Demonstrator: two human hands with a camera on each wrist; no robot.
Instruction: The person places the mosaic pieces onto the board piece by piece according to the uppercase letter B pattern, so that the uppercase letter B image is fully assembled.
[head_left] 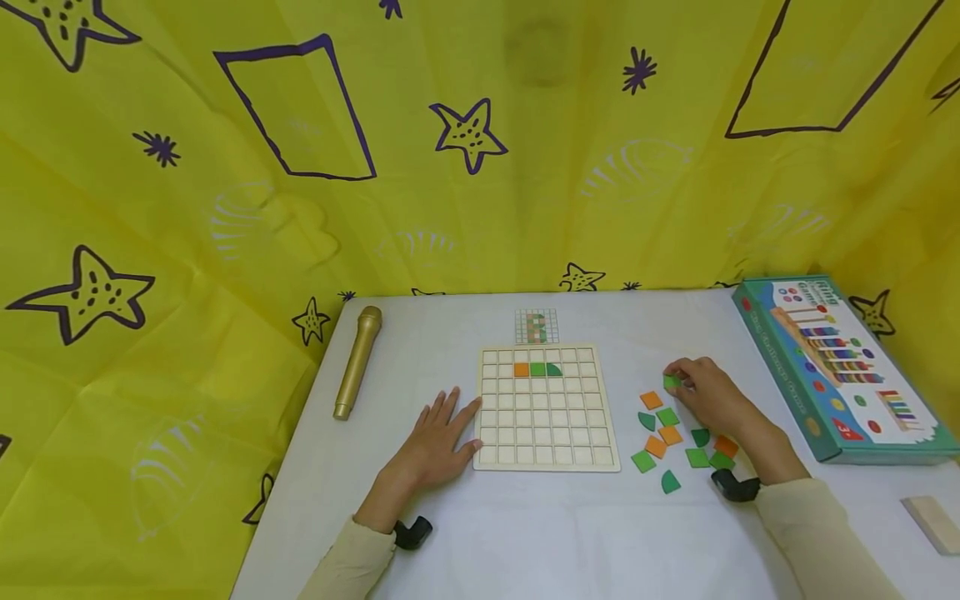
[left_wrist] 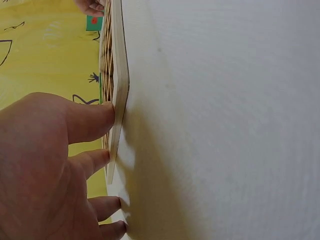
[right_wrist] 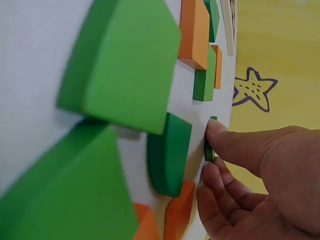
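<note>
Pinching one light-green square tile (head_left: 671, 382) in right hand (head_left: 708, 396), right of the pale wooden grid board (head_left: 543, 420); resting spread left hand (head_left: 438, 442) against its left edge.
Touching that edge with thumb and forefinger, likely to prevent sliding. Counting, on the board, one orange square tile (head_left: 521, 370), one light-green square (head_left: 537, 369), one dark-green quarter-circle tile (head_left: 554, 370); loose to its right, presumably for easy right-hand reach, four light-green squares (head_left: 643, 462), three dark-green quarter-circles (head_left: 670, 482), at least four orange squares (head_left: 651, 401), exact number unclear from overlap.
</note>
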